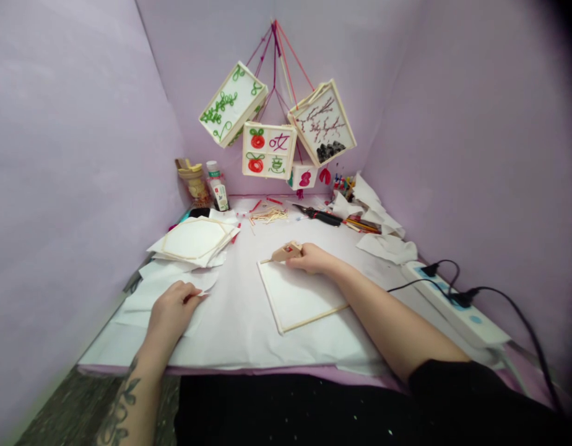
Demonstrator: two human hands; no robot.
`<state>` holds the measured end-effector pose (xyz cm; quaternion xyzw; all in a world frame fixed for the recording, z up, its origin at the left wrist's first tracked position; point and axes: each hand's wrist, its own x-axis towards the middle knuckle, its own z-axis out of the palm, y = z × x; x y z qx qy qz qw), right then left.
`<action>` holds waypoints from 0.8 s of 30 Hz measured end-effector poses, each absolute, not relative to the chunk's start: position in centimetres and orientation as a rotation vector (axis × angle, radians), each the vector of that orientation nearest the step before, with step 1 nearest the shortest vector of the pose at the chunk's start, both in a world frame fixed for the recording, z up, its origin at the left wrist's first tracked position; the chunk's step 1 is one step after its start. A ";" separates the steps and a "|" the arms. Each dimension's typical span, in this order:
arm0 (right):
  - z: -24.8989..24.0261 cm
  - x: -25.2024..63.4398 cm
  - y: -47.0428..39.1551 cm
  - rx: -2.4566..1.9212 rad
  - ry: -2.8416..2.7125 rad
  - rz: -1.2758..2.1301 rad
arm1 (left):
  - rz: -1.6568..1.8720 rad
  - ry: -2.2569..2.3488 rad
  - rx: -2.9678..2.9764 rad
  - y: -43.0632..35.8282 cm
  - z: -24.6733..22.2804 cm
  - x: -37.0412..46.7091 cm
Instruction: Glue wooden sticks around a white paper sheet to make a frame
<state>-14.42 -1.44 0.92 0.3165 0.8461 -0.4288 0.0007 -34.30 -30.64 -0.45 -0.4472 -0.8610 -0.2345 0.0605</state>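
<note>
My right hand [309,257] is wrapped round a beige tool [286,251], whose tip is at the back left corner of a white panel [304,291]. Thin wooden strips edge this panel, which lies flat on the white-covered table; my right forearm passes over its right part. To the left, my left hand [177,303] rests over white paper sheets [151,297], its thumb and fingers pinched at a paper edge. Behind it lies a stack of white panels, the top one [195,238] bearing a wooden outline.
Decorated box lanterns [268,150] hang at the back. Beneath them lie small sticks [268,215] and black-handled pliers [320,215]. A bottle [218,186] and jar [196,186] stand back left. A power strip [457,303] with black cables lies at the right, near crumpled paper [388,248].
</note>
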 end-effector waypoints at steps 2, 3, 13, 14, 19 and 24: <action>1.2 -14.3 -1.3 1.043 2.653 -1.433 | -0.704 -2.637 -1.313 -30.6 -0.6 -34.5; 1.3 -14.2 -1.2 1.065 2.653 -1.470 | -0.704 -2.653 -1.280 -30.5 -0.6 -34.5; 0.8 -14.8 -2.3 0.932 2.780 -1.346 | -0.746 -2.645 -1.312 -30.4 -1.3 -35.2; 0.6 -15.0 -2.4 0.920 2.812 -1.307 | -0.765 -2.606 -1.366 -30.4 -1.4 -35.2; 0.2 -15.7 -3.1 0.835 2.910 -1.189 | -0.805 -2.530 -1.444 -30.7 -1.7 -35.5; -0.3 -16.3 -3.5 0.800 2.936 -1.151 | -0.809 -2.473 -1.411 -30.8 -2.0 -35.5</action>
